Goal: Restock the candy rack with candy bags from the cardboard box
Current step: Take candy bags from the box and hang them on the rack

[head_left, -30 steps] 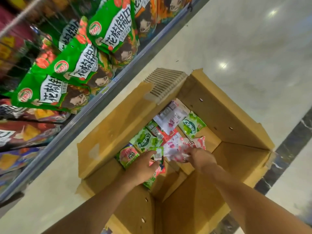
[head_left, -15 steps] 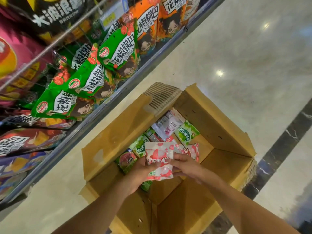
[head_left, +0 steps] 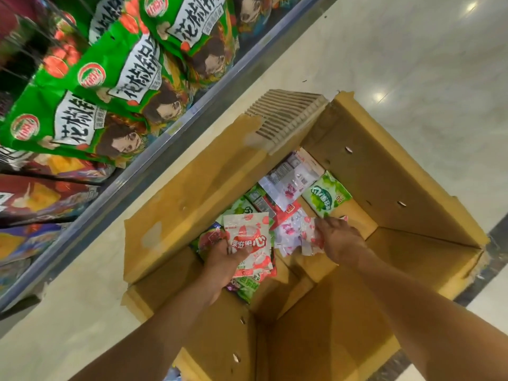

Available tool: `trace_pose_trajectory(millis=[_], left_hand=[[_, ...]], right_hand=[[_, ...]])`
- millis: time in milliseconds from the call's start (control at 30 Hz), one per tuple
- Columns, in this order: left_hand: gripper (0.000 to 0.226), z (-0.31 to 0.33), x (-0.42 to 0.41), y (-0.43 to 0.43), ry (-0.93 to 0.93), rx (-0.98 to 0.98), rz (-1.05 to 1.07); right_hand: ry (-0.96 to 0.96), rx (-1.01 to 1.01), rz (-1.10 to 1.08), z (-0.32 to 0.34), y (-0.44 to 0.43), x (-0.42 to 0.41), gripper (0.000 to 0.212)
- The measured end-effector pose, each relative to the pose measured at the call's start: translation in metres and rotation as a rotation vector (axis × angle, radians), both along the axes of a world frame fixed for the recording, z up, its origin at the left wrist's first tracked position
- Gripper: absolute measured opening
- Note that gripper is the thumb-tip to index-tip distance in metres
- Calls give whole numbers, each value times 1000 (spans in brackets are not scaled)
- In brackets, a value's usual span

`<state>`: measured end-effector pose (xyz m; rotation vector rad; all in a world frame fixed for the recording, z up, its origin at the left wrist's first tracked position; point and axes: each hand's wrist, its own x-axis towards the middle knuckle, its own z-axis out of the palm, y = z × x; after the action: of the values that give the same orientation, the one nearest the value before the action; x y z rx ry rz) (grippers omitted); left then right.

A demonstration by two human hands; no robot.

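1. Both hands reach down into the open box (head_left: 384,182), which stands on the floor (head_left: 412,64).
2. The left hand (head_left: 224,261) is closed on a red-and-white bag (head_left: 248,237), thumb across its front and fingers behind its lower edge; more bags seem stacked behind it in the same grip, a green one (head_left: 247,287) poking out below the hand.
3. The right hand (head_left: 339,239) is closed on the edge of a crumpled clear bag (head_left: 309,237) with pink and red print; how firmly it pinches I cannot tell.
4. The two held bags are near each other, with a pale pink bag (head_left: 287,233) lying loose between the hands.
5. Beyond the right hand, a green-and-white bag (head_left: 325,196) lies flat on the bottom of the box, just past the fingertips.
6. Further beyond, between the two hands' lines, a silvery bag (head_left: 291,178) rests back side up, with other bags partly under it.
7. Past the left hand, a box flap (head_left: 192,193) stands up between the hands and the rack (head_left: 165,149).
8. On the rack, well left of the left hand, big green bags (head_left: 121,75) lean in an overlapping row, with darker packs (head_left: 41,199) below them.
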<state>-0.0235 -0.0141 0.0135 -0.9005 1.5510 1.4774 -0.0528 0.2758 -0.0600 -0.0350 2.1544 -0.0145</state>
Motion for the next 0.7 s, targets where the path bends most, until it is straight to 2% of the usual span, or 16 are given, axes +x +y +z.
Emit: trace_pose_trajectory(millis=[100,233,367,433,500,600,700], left_hand=[[28,7,-2,5,17,40,-37],[25,5,0,8,10,17,-59],[15,5,0,5,15,-35,-64],[19,11,-2,5,24,-60,-52],[23,11,-4,5,30,-77,-43],[17,8,-7,6,48,-110,-75],[13,-5,-7,5,66,-136,-128]], right_hand=[[77,106,48,-8,-3,10,74],[10,180,31,-15,0,22,57],[-56,76,-74,-7,6,39,66],[-117,-12,-203,-4,5,46,77],[-149,-67,-372,-8,1,45,79],[-100,-72,-470,-22,-5,44,74],[48,-3,-404,-31,-7,48,57]])
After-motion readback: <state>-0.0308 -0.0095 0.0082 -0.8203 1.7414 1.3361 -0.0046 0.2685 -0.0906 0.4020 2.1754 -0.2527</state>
